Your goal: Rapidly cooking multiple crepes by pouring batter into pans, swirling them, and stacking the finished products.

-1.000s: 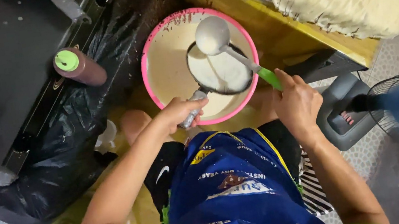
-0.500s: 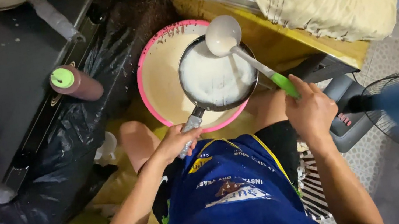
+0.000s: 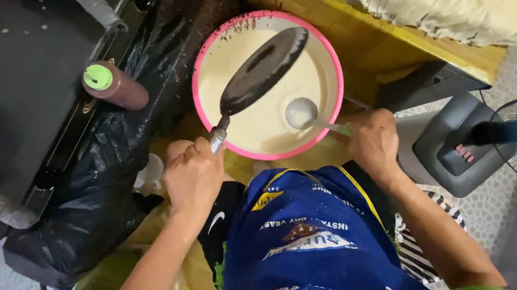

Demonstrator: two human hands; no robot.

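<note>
My left hand (image 3: 193,175) is clenched on the handle of the pan (image 3: 263,70), tipped steeply over the pink bowl (image 3: 321,49) of batter. My right hand (image 3: 373,141) grips the ladle (image 3: 302,113), its cup down in the batter. Tip further and drips could miss the rim; a slick handle might twist.

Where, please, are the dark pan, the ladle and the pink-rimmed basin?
dark pan (image 3: 263,70), head view, middle of its dark face.
ladle (image 3: 301,113), head view, its round bowl.
pink-rimmed basin (image 3: 329,54), head view, right rim.
</note>
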